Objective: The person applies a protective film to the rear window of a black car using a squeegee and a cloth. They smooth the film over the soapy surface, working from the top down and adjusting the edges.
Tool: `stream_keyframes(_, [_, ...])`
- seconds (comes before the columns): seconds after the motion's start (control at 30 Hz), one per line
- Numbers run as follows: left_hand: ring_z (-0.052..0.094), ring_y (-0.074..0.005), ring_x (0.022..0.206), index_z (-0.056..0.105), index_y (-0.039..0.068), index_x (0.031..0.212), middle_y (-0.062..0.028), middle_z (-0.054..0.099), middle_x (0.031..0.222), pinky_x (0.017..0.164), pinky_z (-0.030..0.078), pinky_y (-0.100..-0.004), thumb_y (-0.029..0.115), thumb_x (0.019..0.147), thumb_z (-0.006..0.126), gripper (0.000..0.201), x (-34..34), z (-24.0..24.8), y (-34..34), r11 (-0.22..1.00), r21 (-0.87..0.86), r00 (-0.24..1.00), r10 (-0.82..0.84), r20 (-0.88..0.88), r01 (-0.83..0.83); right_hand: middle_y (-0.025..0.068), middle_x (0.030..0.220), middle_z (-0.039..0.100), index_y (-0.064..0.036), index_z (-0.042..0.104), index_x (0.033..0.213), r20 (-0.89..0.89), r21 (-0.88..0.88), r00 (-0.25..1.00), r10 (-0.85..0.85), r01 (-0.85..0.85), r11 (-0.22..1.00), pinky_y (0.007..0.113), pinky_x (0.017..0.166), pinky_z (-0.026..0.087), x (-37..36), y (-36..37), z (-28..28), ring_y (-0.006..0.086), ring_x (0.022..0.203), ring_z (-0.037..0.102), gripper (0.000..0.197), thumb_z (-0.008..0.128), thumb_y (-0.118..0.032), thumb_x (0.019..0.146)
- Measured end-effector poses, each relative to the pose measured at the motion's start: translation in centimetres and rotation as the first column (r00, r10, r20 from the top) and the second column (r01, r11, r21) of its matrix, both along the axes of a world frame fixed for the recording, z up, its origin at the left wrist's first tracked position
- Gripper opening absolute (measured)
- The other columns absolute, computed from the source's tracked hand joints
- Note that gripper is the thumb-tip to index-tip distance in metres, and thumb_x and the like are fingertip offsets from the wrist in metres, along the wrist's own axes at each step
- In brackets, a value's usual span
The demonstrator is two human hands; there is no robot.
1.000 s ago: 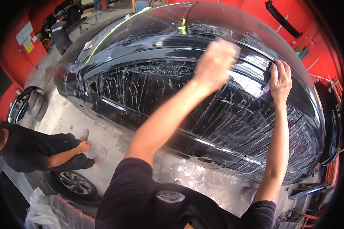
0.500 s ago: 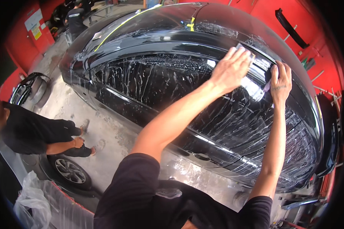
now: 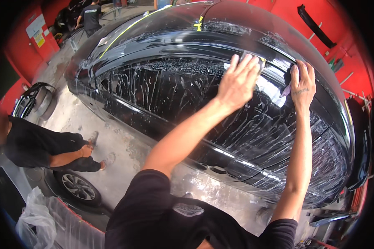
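Note:
In front of me stands a black car (image 3: 162,120), its side wet and streaked with whitish runs. My left hand (image 3: 237,85) lies over the upper door frame at the roof edge, fingers extended over a flat grey pad (image 3: 260,62) pressed against the surface. The pad is mostly covered by the fingers, so its exact kind is unclear. Farther right, my right hand (image 3: 303,85) rests on the same roof edge with bent fingers. A crumpled lavender cloth-like piece (image 3: 286,90) sticks out beside its thumb.
Yellow tape (image 3: 198,24) marks the roof. On the left stands a person in black (image 3: 41,143), near another car's wheel (image 3: 78,185) and clear plastic sheeting (image 3: 35,216). Another person (image 3: 90,17) is at the far left. Car parts lean by the red wall (image 3: 274,12).
My left hand has slid left along the roof edge with the pad. My right hand stays nearly in place. The view has shifted slightly, and the far person stands more upright.

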State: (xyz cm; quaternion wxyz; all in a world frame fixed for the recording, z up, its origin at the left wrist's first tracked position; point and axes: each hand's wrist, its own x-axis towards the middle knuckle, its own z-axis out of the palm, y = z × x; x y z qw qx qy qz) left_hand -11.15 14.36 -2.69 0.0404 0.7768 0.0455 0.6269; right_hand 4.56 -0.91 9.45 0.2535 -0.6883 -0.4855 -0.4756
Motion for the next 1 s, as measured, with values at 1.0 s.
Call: stream_keyframes(1.0, [0.051,-0.0491,0.137,0.058,-0.014,0.137,-0.0334,0.059,0.141,0.122,0.034,-0.0568,0.017,0.095,0.052,0.053,13.5,6.8,-11.2,0.969,0.207,0.985,-0.111,-0.133,0.137,0.0145,0.127,0.068,-0.0113,0.074,0.119,-0.115,0.107,0.985,-0.130,0.143,0.984,0.045,0.099,0.054,8.2,-12.5,-0.1,0.0366,0.115,0.067,0.030,0.064,-0.030,0.098])
